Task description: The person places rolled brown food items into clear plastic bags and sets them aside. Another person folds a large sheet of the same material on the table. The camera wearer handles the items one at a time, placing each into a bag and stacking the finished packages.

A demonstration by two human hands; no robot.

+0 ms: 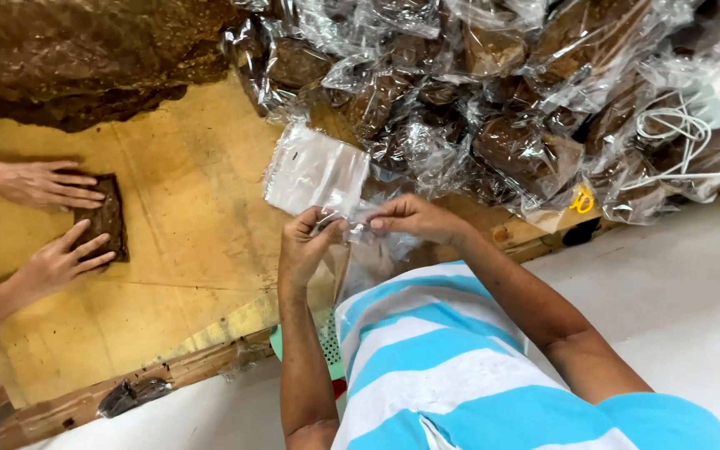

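Note:
My left hand (306, 243) and my right hand (414, 218) pinch the top edge of one clear plastic bag (370, 254) between them, close above my striped blue and white shirt. The bag hangs down from my fingers and looks empty. Just beyond my hands lies a stack of flat clear bags (314, 169) on the yellow board (185, 217).
A heap of bagged brown blocks (493, 92) fills the far right. A large brown mass (77, 50) sits at the far left. Another person's two hands (47, 221) press a small brown block (103, 218) on the board. A white cable and charger (702, 117) lie on the heap.

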